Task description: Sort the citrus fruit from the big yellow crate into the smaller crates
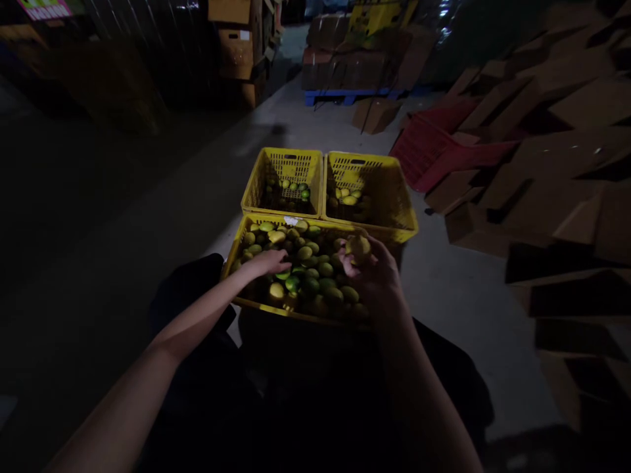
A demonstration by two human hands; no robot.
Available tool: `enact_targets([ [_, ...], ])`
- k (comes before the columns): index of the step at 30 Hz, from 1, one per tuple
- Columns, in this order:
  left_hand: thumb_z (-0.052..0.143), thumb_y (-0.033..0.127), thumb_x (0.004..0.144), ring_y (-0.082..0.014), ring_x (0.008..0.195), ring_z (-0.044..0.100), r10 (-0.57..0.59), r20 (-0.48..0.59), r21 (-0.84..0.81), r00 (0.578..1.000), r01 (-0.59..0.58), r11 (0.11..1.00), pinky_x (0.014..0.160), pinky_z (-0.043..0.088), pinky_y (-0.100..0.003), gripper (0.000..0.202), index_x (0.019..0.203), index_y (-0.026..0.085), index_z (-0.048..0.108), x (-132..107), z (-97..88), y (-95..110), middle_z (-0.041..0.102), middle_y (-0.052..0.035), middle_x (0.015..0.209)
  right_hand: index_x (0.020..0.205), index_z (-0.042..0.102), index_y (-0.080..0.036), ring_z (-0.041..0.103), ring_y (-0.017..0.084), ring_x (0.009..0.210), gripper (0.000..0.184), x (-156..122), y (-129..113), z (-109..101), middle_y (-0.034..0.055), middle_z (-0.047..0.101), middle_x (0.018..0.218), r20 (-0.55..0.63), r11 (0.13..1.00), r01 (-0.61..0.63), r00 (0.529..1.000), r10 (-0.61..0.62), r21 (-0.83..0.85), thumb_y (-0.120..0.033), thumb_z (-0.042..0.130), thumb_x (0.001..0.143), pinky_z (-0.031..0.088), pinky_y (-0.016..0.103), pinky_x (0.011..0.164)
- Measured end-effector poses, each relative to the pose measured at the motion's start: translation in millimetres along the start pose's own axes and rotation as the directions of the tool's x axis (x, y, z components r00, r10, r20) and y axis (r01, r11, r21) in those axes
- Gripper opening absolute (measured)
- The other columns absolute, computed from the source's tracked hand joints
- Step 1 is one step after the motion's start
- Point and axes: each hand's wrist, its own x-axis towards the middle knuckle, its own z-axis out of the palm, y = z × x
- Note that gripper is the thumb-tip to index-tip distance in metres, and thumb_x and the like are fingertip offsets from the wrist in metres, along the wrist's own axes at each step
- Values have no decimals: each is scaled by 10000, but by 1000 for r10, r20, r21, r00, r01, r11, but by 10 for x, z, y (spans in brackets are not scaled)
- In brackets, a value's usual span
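Note:
A yellow plastic crate (300, 315) in front of me is filled with green and yellow lemons (304, 253). My right hand (382, 269) is raised over its right side, with fingers around a dull yellow lemon (359, 249). Over the left part of the same crate, my left hand (269, 261) reaches palm-down among the fruit. Its fingers stretch towards the right, close above a green lemon (283, 274); the fingertips are partly hidden, and no fruit shows in its grasp.
Behind stand two more yellow crates: the left crate (282, 154) holds a few green lemons, the right crate (365, 159) yellow ones. A red crate (426, 148) and piled cardboard boxes (557, 171) lie at right. A loaded blue pallet (348, 96) stands farther back.

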Motion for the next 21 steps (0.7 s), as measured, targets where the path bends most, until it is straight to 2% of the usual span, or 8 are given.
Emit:
enact_targets([
  [2,632,197,775,-366,1186,510,-42,19,122,999,39,992,1023,359,-495,311,1080,136,629,-8,159,-175,626,-181,1206,949,629,-184,687,153,661,160,-38,-109,-72,48,716,737,-34,999,28,999,-27,19,-286,528,877,557,174,476],
  [5,664,111,686,-352,1231,471,-60,62,234,996,44,971,1024,367,-462,374,1054,174,647,-21,358,-398,607,-165,1242,993,619,-162,694,156,653,190,-72,-207,-171,53,720,733,-46,998,54,998,-53,42,-296,566,868,561,163,470],
  [8,674,145,667,-317,1216,489,-49,102,306,994,16,952,989,403,-393,378,1038,217,670,15,434,-528,628,-119,1219,982,622,-147,687,147,607,199,-91,-222,-228,57,711,708,-63,998,50,997,-47,50,-298,525,897,553,153,449],
  [12,628,256,744,-307,1046,594,-78,114,369,990,30,929,898,442,-365,128,834,215,709,96,412,-586,694,-101,945,941,634,-160,681,146,583,172,-105,-202,-264,47,704,697,-25,999,45,999,-45,30,-292,538,887,557,163,443],
  [14,572,250,793,-306,1098,570,-81,53,389,995,54,920,937,418,-371,181,912,206,702,118,411,-601,678,-115,994,929,637,-165,689,156,603,159,-118,-201,-273,48,707,711,12,998,49,999,-50,28,-295,571,865,560,169,444],
  [17,512,228,837,-308,1232,469,-64,-53,395,997,80,915,1030,351,-406,300,1108,178,632,142,447,-620,591,-148,1211,922,637,-164,691,160,616,152,-160,-207,-259,53,707,717,40,999,39,998,-40,10,-289,580,857,565,173,455],
  [21,613,317,798,-348,1276,406,-55,-116,362,992,93,928,1066,302,-468,432,1190,148,547,209,530,-597,503,-183,1315,923,631,-159,682,157,602,176,-220,-198,-194,54,695,685,-2,1000,27,1000,-27,-15,-290,517,891,552,170,443],
])
